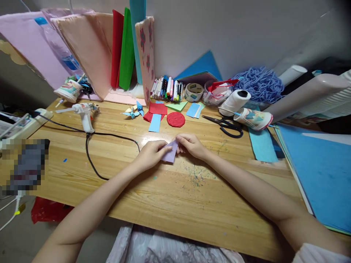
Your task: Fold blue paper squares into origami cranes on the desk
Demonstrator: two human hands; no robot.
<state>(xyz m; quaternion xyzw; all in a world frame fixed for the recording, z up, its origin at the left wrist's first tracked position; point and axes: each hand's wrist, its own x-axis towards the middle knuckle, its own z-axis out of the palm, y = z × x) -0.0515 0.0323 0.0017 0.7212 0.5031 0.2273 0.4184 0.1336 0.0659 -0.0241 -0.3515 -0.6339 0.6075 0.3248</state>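
A small piece of light purple paper (171, 155) is held between my two hands above the middle of the wooden table. My left hand (152, 155) grips its left side, thumb lying on top of the sheet. The fingertips of my right hand (192, 144) pinch its upper right corner. Beyond the hands lie a red round disc (176, 119), a blue paper strip (155, 123), red paper pieces (158, 108) and a green paper triangle (177, 106). Folded paper cranes (134, 110) rest to their left. Black-handled scissors (225, 125) lie at the right.
A white glue gun (86, 117) with a black cord (90, 164) stands at the left. Markers (168, 88), tape (194, 92), a thread spool (235, 102) and blue yarn (259, 84) line the wall. Large blue sheets (318, 171) cover the right edge.
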